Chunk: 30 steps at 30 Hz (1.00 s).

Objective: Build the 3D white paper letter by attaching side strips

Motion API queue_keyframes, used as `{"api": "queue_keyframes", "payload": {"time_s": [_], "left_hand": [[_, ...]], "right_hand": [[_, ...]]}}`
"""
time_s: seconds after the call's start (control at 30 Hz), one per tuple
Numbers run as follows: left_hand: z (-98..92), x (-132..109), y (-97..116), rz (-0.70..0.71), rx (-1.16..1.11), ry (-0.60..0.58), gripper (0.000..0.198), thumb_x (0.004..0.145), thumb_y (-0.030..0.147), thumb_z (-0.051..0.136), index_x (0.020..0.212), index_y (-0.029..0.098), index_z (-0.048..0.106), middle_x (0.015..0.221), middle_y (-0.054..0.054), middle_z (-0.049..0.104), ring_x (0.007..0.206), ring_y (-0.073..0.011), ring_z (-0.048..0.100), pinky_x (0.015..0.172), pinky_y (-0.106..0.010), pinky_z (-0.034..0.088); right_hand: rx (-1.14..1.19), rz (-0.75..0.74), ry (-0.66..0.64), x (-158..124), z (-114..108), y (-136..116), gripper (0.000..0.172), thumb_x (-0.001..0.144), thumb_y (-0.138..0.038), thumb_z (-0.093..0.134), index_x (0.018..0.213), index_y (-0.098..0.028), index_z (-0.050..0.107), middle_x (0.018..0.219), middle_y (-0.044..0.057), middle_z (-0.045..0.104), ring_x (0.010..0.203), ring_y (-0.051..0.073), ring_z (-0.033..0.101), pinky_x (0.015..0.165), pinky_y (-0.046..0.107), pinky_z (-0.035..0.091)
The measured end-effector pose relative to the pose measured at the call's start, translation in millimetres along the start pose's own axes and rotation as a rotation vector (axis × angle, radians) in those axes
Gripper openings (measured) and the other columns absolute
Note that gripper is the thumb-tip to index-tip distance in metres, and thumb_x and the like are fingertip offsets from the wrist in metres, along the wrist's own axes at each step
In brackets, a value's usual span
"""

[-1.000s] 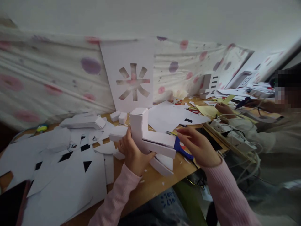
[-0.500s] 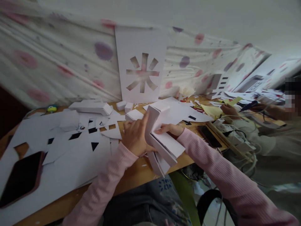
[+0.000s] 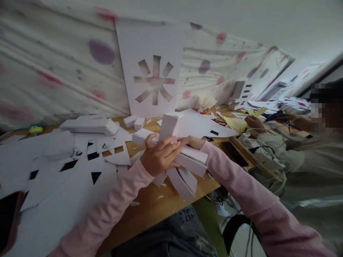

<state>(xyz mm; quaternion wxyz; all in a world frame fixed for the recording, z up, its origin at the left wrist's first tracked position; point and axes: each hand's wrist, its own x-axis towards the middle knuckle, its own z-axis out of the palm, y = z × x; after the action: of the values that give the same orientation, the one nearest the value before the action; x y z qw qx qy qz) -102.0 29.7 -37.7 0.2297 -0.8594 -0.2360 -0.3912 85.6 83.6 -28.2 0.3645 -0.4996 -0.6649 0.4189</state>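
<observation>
A white folded paper shape (image 3: 193, 160) with several box-like arms stands out in different directions above the front of the wooden table. Across its middle lies my left hand (image 3: 162, 155), its fingers pressed on the paper near the centre. My right hand (image 3: 191, 142) grips the shape from behind and to the right, its fingertips partly hidden by the left hand and the paper. One arm of the shape rises upright beyond my hands, another points right, and curved pieces hang down toward the table edge. Behind leans a white board (image 3: 124, 67) with a star-like character cut out.
Cut white sheets (image 3: 72, 192) cover the left of the table (image 3: 150, 210), with a phone (image 3: 10, 217) at the edge. A long white paper box (image 3: 85, 125) lies behind. At right are another phone (image 3: 234, 153), power strips (image 3: 273, 162) and a person (image 3: 308, 157) holding a dark tool.
The shape has turned so that its arms spread sideways and one stands upright. My left hand has moved onto its centre, close to my right hand. The view has shifted right.
</observation>
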Motion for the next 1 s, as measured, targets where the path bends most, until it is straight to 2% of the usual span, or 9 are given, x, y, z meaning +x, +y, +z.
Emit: {"api": "queue_keyframes", "payload": {"time_s": [0.1,0.2,0.4,0.5,0.6,0.67,0.77,0.9,1.0], "left_hand": [[6.5,4.8,-1.1,-0.02,-0.079,0.08,0.033,0.09,0.042,0.059,0.106,0.013,0.063,0.098,-0.005,0.075,0.098,-0.0179,0.066,0.112,-0.047,0.01],[9.3,6.2,-0.9,-0.035,-0.121,0.071,0.032,0.09,0.039,0.06,0.105,0.011,0.063,0.097,-0.007,0.074,0.094,-0.0167,0.068,0.11,-0.045,0.019],[8.6,5.4,-0.8,0.016,-0.089,0.099,0.032,0.09,0.038,0.06,0.104,0.009,0.062,0.092,-0.008,0.075,0.09,-0.0187,0.069,0.095,-0.042,0.033],[9.0,4.1,1.1,0.023,-0.083,0.122,0.033,0.089,0.037,0.063,0.105,0.008,0.063,0.09,-0.008,0.074,0.088,-0.019,0.068,0.085,-0.039,0.036],[9.3,3.6,0.4,0.039,-0.084,0.118,0.035,0.089,0.039,0.061,0.105,0.008,0.063,0.09,-0.009,0.074,0.089,-0.0192,0.068,0.08,-0.036,0.038],[8.2,3.4,-2.1,0.041,-0.071,0.11,0.034,0.09,0.04,0.06,0.103,0.009,0.064,0.088,-0.008,0.074,0.088,-0.0192,0.068,0.079,-0.036,0.038],[5.2,2.0,-5.4,0.019,-0.022,0.106,0.032,0.09,0.04,0.06,0.101,0.01,0.066,0.089,-0.007,0.075,0.085,-0.0196,0.069,0.075,-0.036,0.036],[2.4,-0.6,-2.9,0.019,0.036,0.113,0.03,0.089,0.037,0.062,0.105,0.012,0.066,0.095,-0.005,0.076,0.086,-0.0174,0.069,0.074,-0.035,0.035],[2.0,-0.9,2.6,0.044,0.06,0.11,0.032,0.089,0.037,0.062,0.107,0.011,0.066,0.098,-0.006,0.075,0.086,-0.0163,0.069,0.072,-0.034,0.037]], "right_hand": [[0.077,0.139,-0.305,6.3,-4.0,2.5,0.034,0.092,-0.036,0.057,0.12,-0.017,0.056,0.119,0.008,0.059,0.101,0.021,0.061,0.084,0.042,0.054],[0.165,0.224,-0.526,11.3,-8.1,2.6,0.034,0.089,-0.035,0.059,0.116,-0.014,0.058,0.11,0.008,0.064,0.09,0.019,0.064,0.08,0.039,0.054],[0.294,0.229,-0.705,22.1,-11.9,-3.1,0.047,0.063,-0.029,0.072,0.106,-0.014,0.06,0.1,0.004,0.068,0.085,0.017,0.063,0.081,0.03,0.05],[0.298,0.205,-0.729,23.9,-9.9,-5.6,0.05,0.06,-0.034,0.075,0.104,-0.014,0.061,0.101,0.004,0.067,0.09,0.017,0.061,0.084,0.028,0.047],[0.251,0.178,-0.701,20.7,-13.3,-9.5,0.041,0.065,-0.039,0.075,0.096,-0.015,0.063,0.097,0.002,0.067,0.09,0.015,0.059,0.084,0.027,0.045],[0.188,0.168,-0.663,13.2,-21.4,-14.8,0.032,0.071,-0.042,0.073,0.086,-0.015,0.065,0.088,0.0,0.065,0.082,0.012,0.056,0.079,0.025,0.045],[0.093,0.174,-0.62,-8.1,-37.7,-25.8,0.031,0.076,-0.044,0.071,0.08,-0.014,0.066,0.076,-0.002,0.061,0.069,0.01,0.05,0.064,0.021,0.043],[0.066,0.276,-0.493,-38.9,-48.6,-34.3,0.05,0.072,-0.049,0.074,0.109,-0.016,0.063,0.084,0.0,0.062,0.067,0.01,0.052,0.051,0.019,0.039],[0.14,0.317,-0.452,-47.5,-47.4,-31.6,0.063,0.067,-0.049,0.077,0.118,-0.015,0.06,0.088,0.002,0.063,0.069,0.011,0.055,0.052,0.02,0.041]]}}
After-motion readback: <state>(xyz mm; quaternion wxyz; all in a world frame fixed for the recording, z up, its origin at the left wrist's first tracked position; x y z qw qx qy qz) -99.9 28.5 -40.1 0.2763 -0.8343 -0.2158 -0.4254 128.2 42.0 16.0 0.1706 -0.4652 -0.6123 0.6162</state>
